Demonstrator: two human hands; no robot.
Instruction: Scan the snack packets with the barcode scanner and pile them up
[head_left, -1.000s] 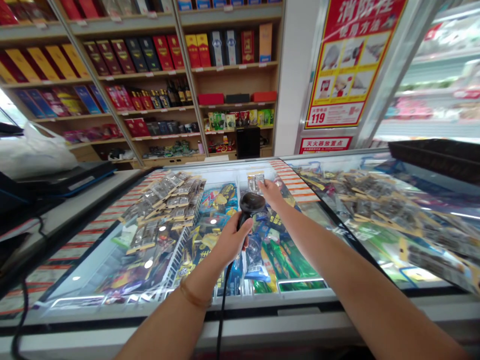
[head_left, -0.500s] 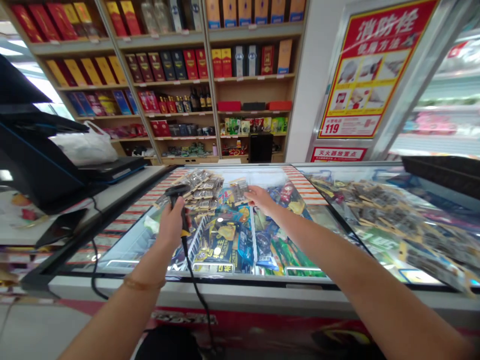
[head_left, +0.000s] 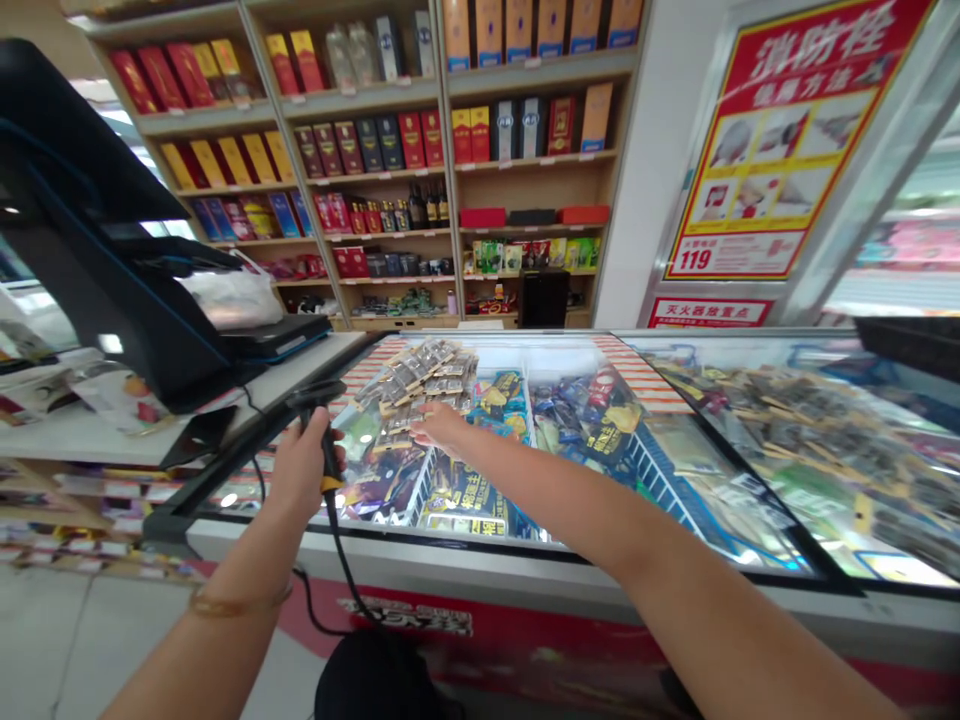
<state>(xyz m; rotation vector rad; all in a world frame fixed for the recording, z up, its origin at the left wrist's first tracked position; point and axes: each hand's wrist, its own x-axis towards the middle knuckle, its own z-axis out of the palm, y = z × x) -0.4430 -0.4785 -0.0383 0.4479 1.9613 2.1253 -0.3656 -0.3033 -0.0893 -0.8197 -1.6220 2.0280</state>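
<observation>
My left hand [head_left: 301, 465] is wrapped round the handle of a black barcode scanner [head_left: 330, 455], its head tilted up and a cable hanging below. My right hand [head_left: 439, 428] reaches across to the lower right edge of a pile of small clear-and-brown packets [head_left: 420, 375] on the freezer's glass top. Its fingers are bent down against a packet [head_left: 395, 428] at the pile's edge, and the fingertips are partly hidden. Under the glass lie blue and yellow frozen-food bags [head_left: 517, 400] in white wire baskets [head_left: 421, 490].
More packets [head_left: 817, 410] are spread over the freezer glass at the right. A black checkout terminal [head_left: 112, 240] and a white plastic bag [head_left: 232, 295] stand on the left counter. Shelves of boxed goods [head_left: 375, 140] line the back wall. A dark tray [head_left: 911, 345] lies far right.
My right hand has moved left, bringing a packet from the glass beside the pile to the pile's lower edge. My left hand with the scanner has shifted left and slightly lower. The view has turned.
</observation>
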